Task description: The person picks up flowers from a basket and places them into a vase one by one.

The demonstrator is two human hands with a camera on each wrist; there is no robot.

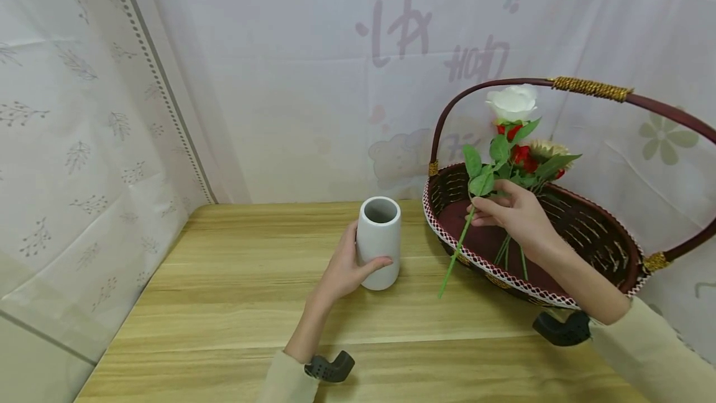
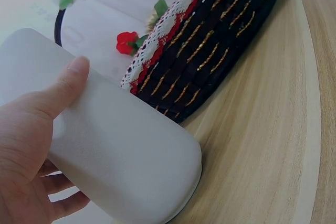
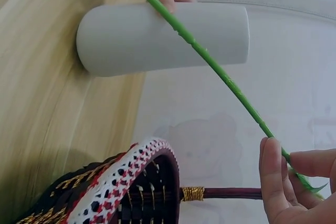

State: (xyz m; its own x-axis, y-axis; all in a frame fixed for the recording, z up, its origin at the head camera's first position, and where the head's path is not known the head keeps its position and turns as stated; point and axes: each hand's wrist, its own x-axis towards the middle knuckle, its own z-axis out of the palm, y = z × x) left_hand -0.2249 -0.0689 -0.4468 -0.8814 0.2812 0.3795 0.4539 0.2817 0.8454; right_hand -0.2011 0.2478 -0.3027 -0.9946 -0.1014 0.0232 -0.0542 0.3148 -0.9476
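Vase in one hand, stem in the other, and the angle is everything

So I'm standing here watching a person at a wooden table point(image 1: 240, 291), and both hands are busy. The left hand point(image 1: 344, 269), lower middle of the frame, is wrapped round a white vase point(image 1: 378, 244), thumb across the front. The vase stands upright just right of centre, round mouth facing up.

The right hand point(image 1: 517, 213), further right, pinches a green stem point(image 1: 455, 260) between thumb and fingers, just under some leaves point(image 1: 482, 182). Pretty snug grip. The stem seems to belong to the white rose point(image 1: 513, 104) in the upper right, though leaves hide part of the run.

Imo the bit to watch is the tilt. The stem's long axis slants from upper right to lower left, bare end pointing down on the vase's side of the grip, while the vase is near enough vertical. That end is right of the vase, apart from it, and lower in the frame than the mouth. Getting it over the opening would take some lift, a shift left and less slant, I reckon, and the right hand has the say there.

Right side of the frame: a dark woven basket point(image 1: 606, 241), red flowers point(image 1: 523, 157) showing behind the leaves
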